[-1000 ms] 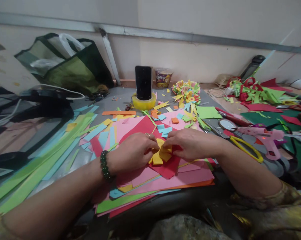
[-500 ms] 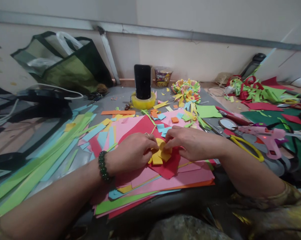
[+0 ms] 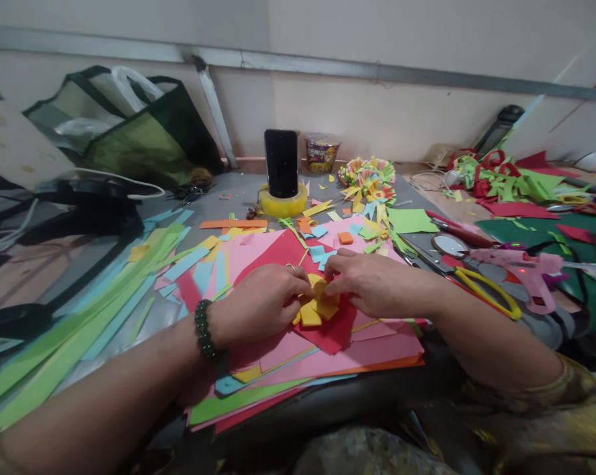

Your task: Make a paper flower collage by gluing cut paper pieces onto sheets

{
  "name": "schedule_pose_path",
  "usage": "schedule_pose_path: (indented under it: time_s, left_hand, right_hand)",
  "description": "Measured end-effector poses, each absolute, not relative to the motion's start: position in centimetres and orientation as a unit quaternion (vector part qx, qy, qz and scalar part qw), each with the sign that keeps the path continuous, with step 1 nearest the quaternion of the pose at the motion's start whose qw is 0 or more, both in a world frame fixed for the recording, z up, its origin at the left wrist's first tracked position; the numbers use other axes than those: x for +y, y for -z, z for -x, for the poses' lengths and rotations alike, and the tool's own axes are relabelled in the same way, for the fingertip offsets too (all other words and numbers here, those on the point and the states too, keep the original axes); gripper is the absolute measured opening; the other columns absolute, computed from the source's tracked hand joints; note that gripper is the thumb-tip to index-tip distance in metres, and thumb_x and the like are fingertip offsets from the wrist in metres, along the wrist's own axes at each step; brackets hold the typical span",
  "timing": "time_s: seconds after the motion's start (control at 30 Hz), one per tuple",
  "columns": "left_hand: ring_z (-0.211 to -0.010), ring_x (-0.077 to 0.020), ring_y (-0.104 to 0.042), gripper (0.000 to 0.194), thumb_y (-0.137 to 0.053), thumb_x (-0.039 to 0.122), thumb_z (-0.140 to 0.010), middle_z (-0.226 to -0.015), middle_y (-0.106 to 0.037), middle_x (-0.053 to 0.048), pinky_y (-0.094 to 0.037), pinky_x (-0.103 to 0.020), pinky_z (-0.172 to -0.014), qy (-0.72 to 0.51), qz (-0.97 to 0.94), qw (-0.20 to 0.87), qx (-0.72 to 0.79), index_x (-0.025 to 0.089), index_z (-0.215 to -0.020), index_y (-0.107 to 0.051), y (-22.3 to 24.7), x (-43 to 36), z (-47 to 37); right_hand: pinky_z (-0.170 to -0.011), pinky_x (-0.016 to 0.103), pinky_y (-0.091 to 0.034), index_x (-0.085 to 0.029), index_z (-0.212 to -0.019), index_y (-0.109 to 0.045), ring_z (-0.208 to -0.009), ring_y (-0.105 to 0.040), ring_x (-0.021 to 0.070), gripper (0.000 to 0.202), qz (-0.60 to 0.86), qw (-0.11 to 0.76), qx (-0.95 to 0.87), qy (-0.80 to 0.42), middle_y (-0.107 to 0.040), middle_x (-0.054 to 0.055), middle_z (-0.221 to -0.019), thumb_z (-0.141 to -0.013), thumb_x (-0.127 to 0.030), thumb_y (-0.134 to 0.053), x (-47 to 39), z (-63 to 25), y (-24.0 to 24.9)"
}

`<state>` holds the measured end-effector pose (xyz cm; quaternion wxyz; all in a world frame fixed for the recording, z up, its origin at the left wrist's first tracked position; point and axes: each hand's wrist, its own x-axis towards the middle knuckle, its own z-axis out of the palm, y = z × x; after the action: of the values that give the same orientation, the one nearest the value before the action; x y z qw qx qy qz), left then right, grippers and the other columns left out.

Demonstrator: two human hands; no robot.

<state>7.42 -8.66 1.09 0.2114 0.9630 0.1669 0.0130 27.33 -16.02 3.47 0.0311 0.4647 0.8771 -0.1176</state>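
A yellow paper flower (image 3: 312, 314) with several petals lies on a red paper sheet (image 3: 332, 340). My left hand (image 3: 265, 297), with a ring and a dark green bead bracelet, has its fingers closed on the flower's left side. From the right, my right hand (image 3: 369, 280) pinches the flower's upper right part with bent fingers. Both sets of fingertips partly hide the flower. Beneath the red sheet is a stack of pink and other coloured paper (image 3: 377, 343). Small blue paper pieces (image 3: 317, 254) lie just beyond my hands.
Green paper strips (image 3: 94, 300) spread on the left. A phone (image 3: 282, 161) stands in a yellow tape roll (image 3: 284, 203), near a noodle cup (image 3: 322, 153) and a colourful paper flower ball (image 3: 367, 178). On the right lie yellow-handled scissors (image 3: 490, 293) and a pink glue gun (image 3: 523, 262).
Almost nothing differs. Both hands stay on the yellow flower, with only a very slight shift of the right hand and of the whole view.
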Motion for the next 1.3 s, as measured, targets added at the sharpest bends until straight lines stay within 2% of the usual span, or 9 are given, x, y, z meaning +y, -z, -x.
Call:
schedule_pose_path:
  time_s: [0.13, 0.3, 0.5, 0.63, 0.73, 0.9, 1.07, 1.3]
  left_hand:
    - [-0.084, -0.0168, -0.065, 0.035, -0.046, 0.009, -0.079, -0.099, -0.074, -0.002, -0.049, -0.028, -0.080, -0.017, -0.963, 0.214, 0.164, 0.022, -0.091, -0.076, -1.0, -8.7, -7.4]
    - [-0.085, -0.0177, -0.065, 0.034, -0.045, 0.012, -0.080, -0.094, -0.074, -0.004, -0.049, -0.029, -0.078, -0.014, -0.962, 0.213, 0.169, 0.022, -0.090, -0.076, -1.0, -8.7, -7.5]
    - [-0.083, -0.0167, -0.065, 0.034, -0.046, 0.009, -0.079, -0.096, -0.075, -0.003, -0.050, -0.029, -0.080, -0.030, -0.962, 0.218, 0.160, 0.022, -0.090, -0.076, -1.0, -8.7, -7.4]
    - [-0.085, -0.0169, -0.066, 0.034, -0.046, 0.009, -0.079, -0.097, -0.075, -0.003, -0.050, -0.028, -0.079, -0.031, -0.961, 0.224, 0.162, 0.022, -0.090, -0.076, -0.9, -8.6, -7.4]
    - [-0.084, -0.0165, -0.067, 0.034, -0.047, 0.009, -0.077, -0.095, -0.076, -0.002, -0.052, -0.026, -0.077, -0.030, -0.948, 0.253, 0.192, 0.021, -0.092, -0.075, -1.0, -8.1, -7.3]
    - [-0.088, -0.0148, -0.068, 0.041, -0.043, 0.007, -0.073, -0.097, -0.076, 0.000, -0.054, -0.025, -0.080, -0.106, -0.910, 0.315, 0.246, 0.021, -0.098, -0.073, -1.6, -6.4, -6.6]
    - [-0.090, -0.0162, -0.067, 0.034, -0.045, 0.007, -0.073, -0.096, -0.075, -0.003, -0.054, -0.029, -0.084, -0.140, -0.900, 0.288, 0.296, 0.019, -0.091, -0.072, -1.7, -5.5, -6.4]
    - [-0.094, -0.0188, -0.068, 0.040, -0.044, 0.006, -0.071, -0.102, -0.075, -0.004, -0.054, -0.031, -0.085, -0.057, -0.933, 0.225, 0.276, 0.020, -0.097, -0.072, -1.2, -6.3, -6.9]
  right_hand:
    - [-0.079, 0.031, -0.045, -0.023, -0.103, -0.077, -0.093, -0.056, 0.0213, 0.041, -0.455, 0.008, 0.884, 0.107, -0.063, 0.008, -0.096, -0.080, 0.003, -0.055, -16.2, -27.3, -3.6]
    - [-0.074, 0.030, -0.044, -0.021, -0.102, -0.078, -0.090, -0.056, 0.0213, 0.040, -0.466, 0.037, 0.874, 0.130, -0.062, 0.010, -0.095, -0.080, 0.003, -0.055, -16.1, -27.1, -3.6]
    - [-0.077, 0.032, -0.043, -0.023, -0.109, -0.077, -0.090, -0.055, 0.0217, 0.047, -0.473, 0.017, 0.875, 0.104, -0.061, 0.010, -0.097, -0.080, 0.004, -0.052, -16.1, -27.2, -3.6]
    - [-0.079, 0.032, -0.044, -0.021, -0.101, -0.077, -0.090, -0.055, 0.0212, 0.042, -0.470, 0.022, 0.875, 0.114, -0.062, 0.010, -0.095, -0.079, 0.003, -0.052, -16.1, -27.2, -3.8]
    - [-0.082, 0.033, -0.045, -0.018, -0.101, -0.074, -0.095, -0.056, 0.0214, 0.039, -0.503, -0.015, 0.856, 0.119, -0.063, 0.010, -0.102, -0.079, 0.002, -0.049, -16.0, -27.5, -4.2]
    - [-0.071, 0.027, -0.042, -0.017, -0.090, -0.067, -0.086, -0.059, 0.0180, 0.030, -0.579, -0.053, 0.805, 0.118, -0.066, 0.007, -0.094, -0.079, -0.001, -0.045, -15.7, -28.2, -5.1]
    - [-0.059, 0.024, -0.035, -0.019, -0.087, -0.065, -0.070, -0.057, 0.0153, 0.013, -0.582, -0.007, 0.799, 0.155, -0.069, 0.004, -0.084, -0.081, -0.014, -0.055, -16.1, -28.2, -5.5]
    - [-0.059, 0.024, -0.033, -0.019, -0.098, -0.063, -0.079, -0.062, 0.0188, 0.019, -0.562, 0.053, 0.809, 0.163, -0.071, 0.006, -0.093, -0.079, -0.020, -0.063, -16.3, -27.1, -4.6]
